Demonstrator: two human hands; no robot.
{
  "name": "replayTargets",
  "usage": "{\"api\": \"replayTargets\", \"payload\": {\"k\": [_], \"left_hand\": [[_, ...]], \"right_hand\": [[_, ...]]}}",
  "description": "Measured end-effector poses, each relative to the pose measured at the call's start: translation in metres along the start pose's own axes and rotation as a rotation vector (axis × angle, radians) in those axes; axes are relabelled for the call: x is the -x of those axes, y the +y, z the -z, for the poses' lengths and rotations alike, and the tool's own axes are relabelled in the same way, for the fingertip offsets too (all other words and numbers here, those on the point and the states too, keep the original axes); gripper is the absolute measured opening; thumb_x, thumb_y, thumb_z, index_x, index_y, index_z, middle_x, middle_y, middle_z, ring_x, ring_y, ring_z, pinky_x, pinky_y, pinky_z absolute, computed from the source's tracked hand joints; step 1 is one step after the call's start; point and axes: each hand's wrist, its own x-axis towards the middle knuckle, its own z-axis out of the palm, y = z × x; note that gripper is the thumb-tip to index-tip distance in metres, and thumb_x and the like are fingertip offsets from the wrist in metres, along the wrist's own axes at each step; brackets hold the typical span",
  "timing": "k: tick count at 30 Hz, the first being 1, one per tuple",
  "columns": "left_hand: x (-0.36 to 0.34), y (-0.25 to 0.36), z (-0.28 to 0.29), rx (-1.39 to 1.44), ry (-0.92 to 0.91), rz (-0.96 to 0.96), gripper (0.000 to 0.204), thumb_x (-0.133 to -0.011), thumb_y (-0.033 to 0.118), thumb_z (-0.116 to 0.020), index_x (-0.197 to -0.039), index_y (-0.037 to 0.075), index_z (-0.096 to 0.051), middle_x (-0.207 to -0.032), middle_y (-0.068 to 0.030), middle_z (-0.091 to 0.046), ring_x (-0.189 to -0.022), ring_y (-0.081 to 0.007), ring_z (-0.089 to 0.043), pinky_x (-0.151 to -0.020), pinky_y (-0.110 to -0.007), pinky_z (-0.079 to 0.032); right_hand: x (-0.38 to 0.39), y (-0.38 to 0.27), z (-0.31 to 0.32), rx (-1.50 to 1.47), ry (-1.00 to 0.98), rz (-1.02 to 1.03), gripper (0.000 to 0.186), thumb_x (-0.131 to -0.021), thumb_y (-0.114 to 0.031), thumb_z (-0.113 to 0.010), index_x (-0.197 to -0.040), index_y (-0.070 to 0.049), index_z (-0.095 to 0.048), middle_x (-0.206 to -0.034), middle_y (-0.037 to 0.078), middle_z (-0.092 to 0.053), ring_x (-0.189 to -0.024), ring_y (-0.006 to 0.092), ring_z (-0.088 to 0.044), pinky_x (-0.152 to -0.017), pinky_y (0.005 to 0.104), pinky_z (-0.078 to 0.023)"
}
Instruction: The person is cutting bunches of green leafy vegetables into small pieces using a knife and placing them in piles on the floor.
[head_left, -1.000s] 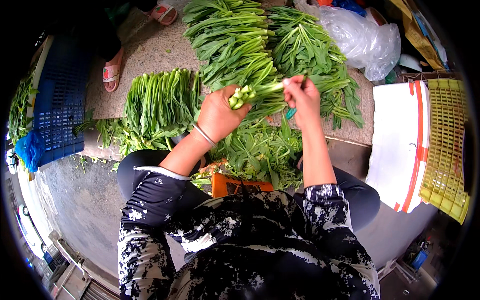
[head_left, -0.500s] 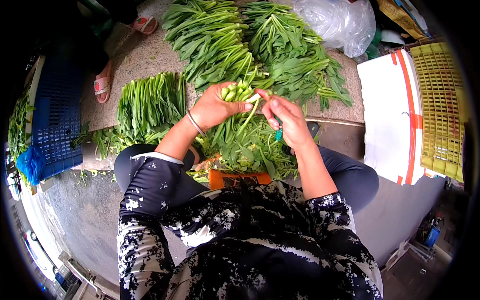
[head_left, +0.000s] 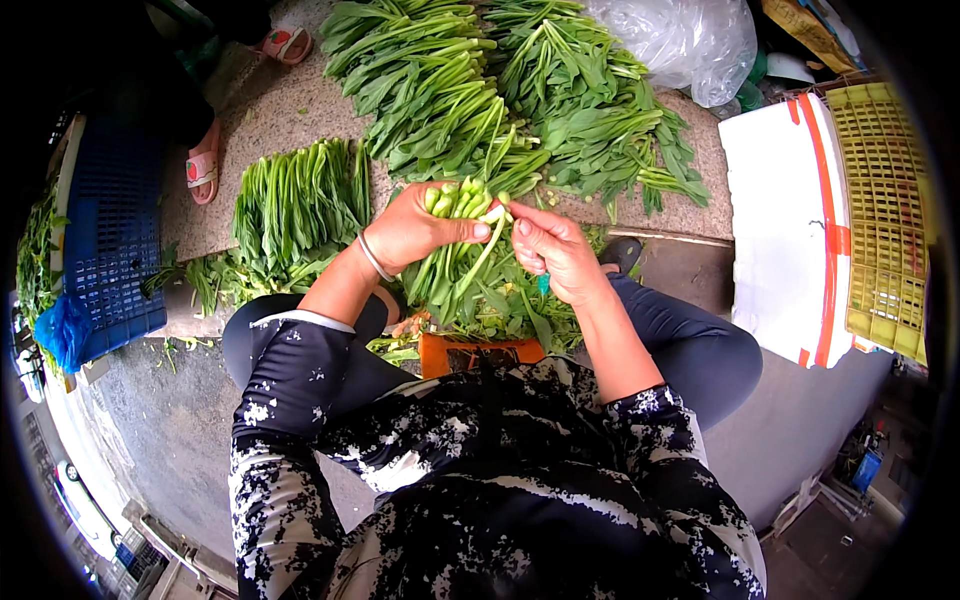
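A bunch of leafy green stems (head_left: 457,200) is gripped in my left hand (head_left: 408,228), its pale ends up and its leaves hanging down. The left thumb presses across one stem lying slanted at the front. My right hand (head_left: 553,250) is closed at the pale end of that stem, fingertips almost against the bunch. From under its fingers pokes the teal end of a small tool (head_left: 543,284); the rest of it is hidden in the hand. Below lies a heap of loose leaves and trimmings (head_left: 510,310) between my knees.
Rows of laid-out greens (head_left: 430,90) and a smaller bundle (head_left: 300,205) lie on the stone slab (head_left: 285,110). A white foam box (head_left: 785,230) and yellow crate (head_left: 885,210) stand right, a blue crate (head_left: 115,230) left. Another person's sandalled foot (head_left: 203,165) is at far left.
Both hands have come slightly lower, still together at the bunch. My right hand has turned and shifted a little left, and less of the teal end shows.
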Motion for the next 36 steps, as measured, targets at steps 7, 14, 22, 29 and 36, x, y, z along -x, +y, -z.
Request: {"api": "replayTargets", "payload": {"k": [7,14,22,29,36], "left_hand": [[0.009,-0.002,0.017,0.125,-0.049,0.104,0.031,-0.071,0.005,-0.070,-0.099,0.001,-0.058,-0.090,-0.0029,-0.061,-0.081,-0.0121,-0.057,-0.076,-0.025,-0.045],[0.000,0.002,0.015,0.104,-0.064,0.114,0.032,-0.071,0.005,-0.071,-0.100,0.000,-0.058,-0.091,-0.0026,-0.062,-0.081,-0.0094,-0.057,-0.077,-0.024,-0.045],[-0.015,-0.015,0.015,-0.190,0.085,-0.003,0.045,-0.074,0.003,-0.068,-0.116,0.000,-0.051,-0.092,0.0000,-0.061,-0.080,-0.0060,-0.054,-0.077,-0.021,-0.044],[-0.021,-0.016,0.000,-0.333,0.192,-0.241,0.036,-0.069,0.009,-0.073,-0.101,-0.001,-0.059,-0.089,-0.0032,-0.064,-0.078,-0.0068,-0.055,-0.074,-0.022,-0.046],[-0.013,0.004,-0.015,-0.068,-0.010,-0.049,0.029,-0.072,0.006,-0.070,-0.098,0.001,-0.059,-0.089,-0.0010,-0.063,-0.078,-0.0056,-0.054,-0.072,-0.021,-0.045]], "right_hand": [[-0.041,0.039,0.045,0.128,0.204,-0.237,0.039,-0.087,-0.030,-0.054,-0.118,-0.007,-0.053,-0.059,-0.005,-0.038,-0.049,0.0032,-0.034,-0.042,0.0175,-0.027],[-0.149,0.024,0.092,0.378,0.631,-0.120,0.068,-0.078,-0.035,-0.065,-0.131,-0.005,-0.035,-0.062,-0.001,-0.050,-0.044,0.0050,-0.037,-0.039,0.0209,-0.028],[-0.134,-0.006,0.056,0.471,0.533,-0.007,0.023,-0.073,-0.023,-0.070,-0.083,-0.005,-0.059,-0.067,0.000,-0.055,-0.056,0.0052,-0.046,-0.049,0.0189,-0.035],[-0.059,-0.020,0.008,0.049,0.288,0.006,0.018,-0.076,-0.019,-0.069,-0.078,-0.006,-0.057,-0.062,-0.002,-0.053,-0.043,0.0031,-0.040,-0.037,0.0158,-0.028],[-0.030,-0.023,0.005,-0.067,0.296,-0.005,0.022,-0.080,-0.025,-0.064,-0.085,-0.005,-0.054,-0.062,-0.001,-0.051,-0.044,0.0042,-0.041,-0.038,0.0163,-0.030]]}}
